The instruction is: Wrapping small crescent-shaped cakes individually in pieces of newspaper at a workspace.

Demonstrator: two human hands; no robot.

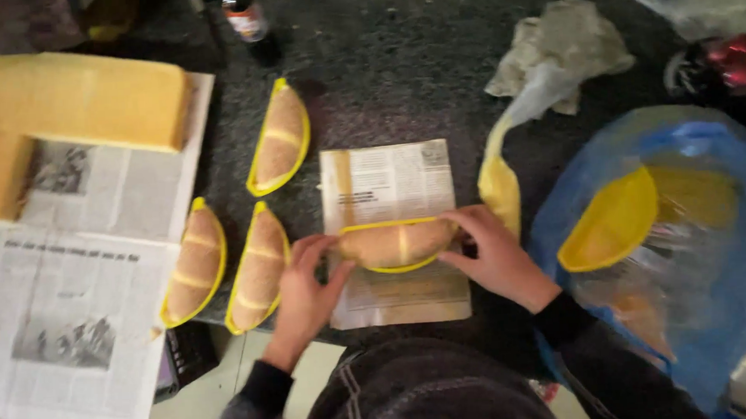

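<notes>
Yellow-rimmed tan piece on grey-printed newspaper sheet, blue plastic bag, speckled dark counter

Two bare hands are shown, the left hand and the right hand, both without gloves, rings or a watch. Each wrist is covered by a long dark sleeve with a close-fitting, ribbed-looking cuff, the left sleeve and the right sleeve being alike in colour. Between the arms a dark denim-like garment with pale seam stitching is seen.
</notes>
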